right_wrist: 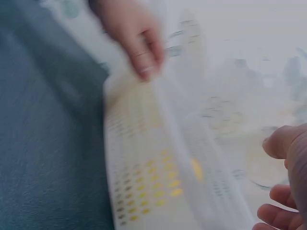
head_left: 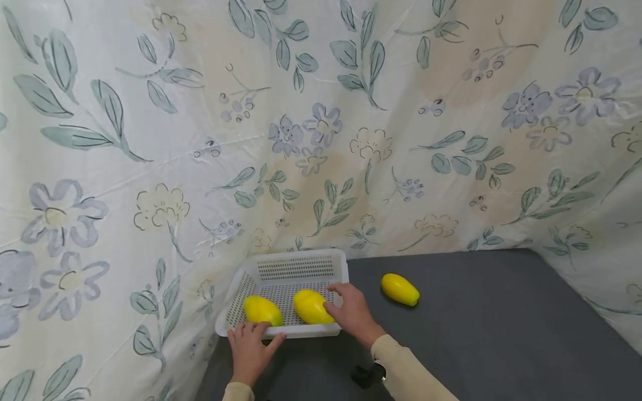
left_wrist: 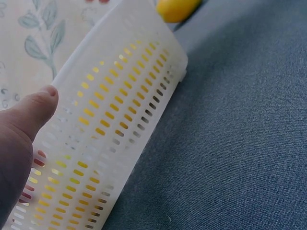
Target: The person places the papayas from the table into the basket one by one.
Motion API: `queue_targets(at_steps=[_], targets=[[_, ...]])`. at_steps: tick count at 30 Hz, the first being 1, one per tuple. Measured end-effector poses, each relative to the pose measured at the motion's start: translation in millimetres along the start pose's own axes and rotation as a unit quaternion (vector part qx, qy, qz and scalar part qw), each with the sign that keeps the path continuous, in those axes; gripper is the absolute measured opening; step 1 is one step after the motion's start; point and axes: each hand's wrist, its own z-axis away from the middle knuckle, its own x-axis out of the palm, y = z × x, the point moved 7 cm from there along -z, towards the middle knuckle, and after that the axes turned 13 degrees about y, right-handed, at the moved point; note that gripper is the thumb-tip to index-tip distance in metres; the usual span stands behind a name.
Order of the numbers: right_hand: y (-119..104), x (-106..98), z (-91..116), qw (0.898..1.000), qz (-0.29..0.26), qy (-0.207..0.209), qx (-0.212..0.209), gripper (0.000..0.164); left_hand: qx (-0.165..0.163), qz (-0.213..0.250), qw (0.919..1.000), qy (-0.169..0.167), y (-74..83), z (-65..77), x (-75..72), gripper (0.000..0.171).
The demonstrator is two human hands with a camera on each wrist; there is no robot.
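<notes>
A white perforated plastic basket [head_left: 313,331] stands on the dark tabletop against the curtain. Inside lie two plump, oblong yellow fruits that look like mangoes, one mango [head_left: 262,311] at the left and another mango [head_left: 310,306] at the right. My left hand [head_left: 249,350] grips the near rim; in the left wrist view its thumb [left_wrist: 41,108] is outside, and fingers show through the holes inside. My right hand [head_left: 355,313] hovers over the basket's right side beside the right mango, thumb and fingers spread and holding nothing. The right wrist view is blurred.
A third yellow mango [head_left: 399,289] lies on the dark grey tabletop [head_left: 481,323], right of the basket. Behind and to the left hangs a floral curtain [head_left: 321,111]. A black strap device [head_left: 368,375] sits at my right wrist.
</notes>
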Motion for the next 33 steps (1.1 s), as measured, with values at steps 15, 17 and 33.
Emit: queue_targets(at_steps=[15, 17, 33], targets=[[85.3, -116.0, 15.8, 0.982, -0.063, 0.119, 0.131, 0.033, -0.019, -0.008, 0.9993, -0.032, -8.7, -4.1, -1.5, 0.057], [96.2, -129.0, 21.9, 0.982, -0.046, 0.124, 0.133, 0.032, -0.019, -0.009, 0.9991, -0.036, -8.1, -3.8, -2.1, 0.057], [175.7, -208.5, 63.0, 0.95, 0.054, 0.19, 0.24, 0.043, -0.033, -0.012, 0.9982, -0.05, -2.6, -1.4, 2.3, 0.06]])
